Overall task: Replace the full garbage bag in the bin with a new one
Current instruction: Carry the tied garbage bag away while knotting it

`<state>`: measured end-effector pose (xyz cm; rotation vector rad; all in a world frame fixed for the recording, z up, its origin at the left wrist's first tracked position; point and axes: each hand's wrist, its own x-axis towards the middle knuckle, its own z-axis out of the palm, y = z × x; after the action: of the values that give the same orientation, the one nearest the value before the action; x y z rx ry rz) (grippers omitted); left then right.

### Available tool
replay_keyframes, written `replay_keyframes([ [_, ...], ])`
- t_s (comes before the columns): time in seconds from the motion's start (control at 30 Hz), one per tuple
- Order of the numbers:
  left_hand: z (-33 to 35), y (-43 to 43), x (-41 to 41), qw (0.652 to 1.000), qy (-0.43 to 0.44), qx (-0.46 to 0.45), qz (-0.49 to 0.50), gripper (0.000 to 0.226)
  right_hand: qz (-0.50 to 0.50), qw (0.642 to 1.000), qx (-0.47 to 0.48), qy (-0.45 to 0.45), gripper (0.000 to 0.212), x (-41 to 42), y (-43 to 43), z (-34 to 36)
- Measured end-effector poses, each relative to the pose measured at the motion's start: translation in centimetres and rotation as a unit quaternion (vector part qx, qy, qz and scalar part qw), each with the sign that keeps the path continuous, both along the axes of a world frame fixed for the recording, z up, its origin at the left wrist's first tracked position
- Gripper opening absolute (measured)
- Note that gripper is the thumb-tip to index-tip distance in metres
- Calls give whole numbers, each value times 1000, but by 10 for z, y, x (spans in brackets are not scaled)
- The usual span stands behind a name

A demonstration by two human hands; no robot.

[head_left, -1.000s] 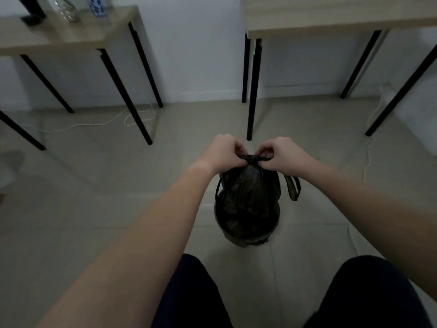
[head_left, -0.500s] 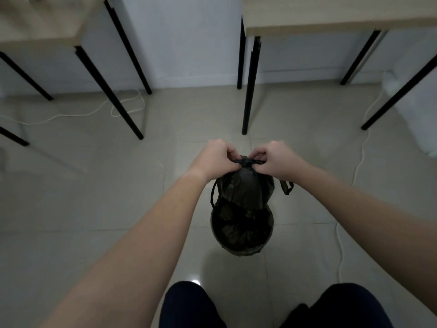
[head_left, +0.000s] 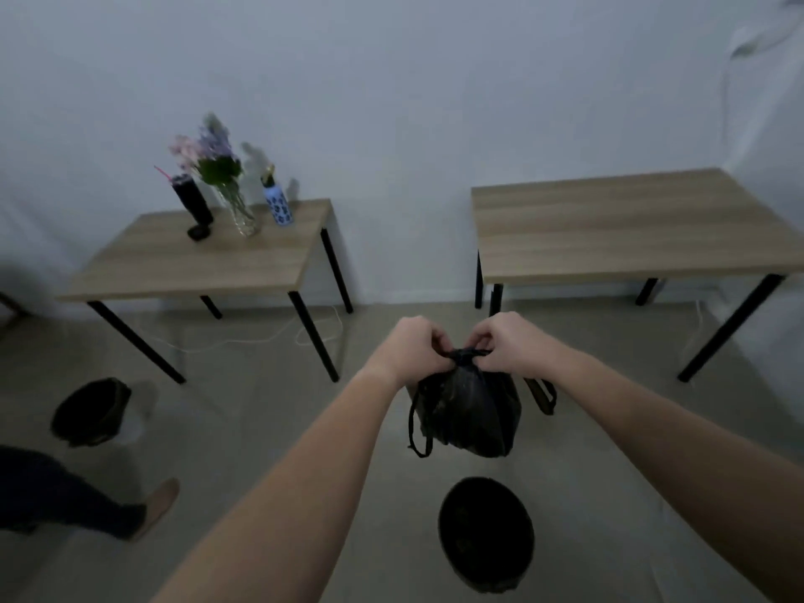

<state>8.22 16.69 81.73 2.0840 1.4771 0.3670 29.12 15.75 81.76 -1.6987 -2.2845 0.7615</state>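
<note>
Now the full black plastic garbage bag (head_left: 472,413) hangs at frame centre, its knotted neck pinched from either side by the left hand (head_left: 417,346) and right hand (head_left: 504,345), above the round dark bin (head_left: 486,533).

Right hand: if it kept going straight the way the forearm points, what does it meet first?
The right hand points inward toward the left hand, so it would meet the bag knot between them, then that hand. Depth is uncertain.

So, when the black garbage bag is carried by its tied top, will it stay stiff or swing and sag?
The garbage bag probably sags and swings: it hangs clear of the bin, gathered at the neck by the left hand and right hand. Its bulging bottom suggests some weight. The thin film looks floppy.
</note>
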Motion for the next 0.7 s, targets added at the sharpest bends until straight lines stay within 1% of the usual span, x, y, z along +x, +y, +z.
replay_keyframes([
  [0.13,64,-3,-15,999,11,35,-5,6,22,999,27,-18,23,-17,4,63],
  [0.2,90,-5,-25,999,13,52,-1,7,30,998,43,-22,20,-27,5,90],
  [0.33,134,-5,-47,996,16,89,6,8,40,996,80,-11,18,-47,6,135],
  [0.53,179,-13,-85,992,-6,121,38,9,57,992,115,-4,21,-83,9,179],
  [0.6,190,-16,-98,991,5,131,35,10,61,990,124,-3,21,-96,11,188],
  [0.7,205,-21,-119,988,24,147,35,7,81,987,142,-3,19,-116,13,199],
])
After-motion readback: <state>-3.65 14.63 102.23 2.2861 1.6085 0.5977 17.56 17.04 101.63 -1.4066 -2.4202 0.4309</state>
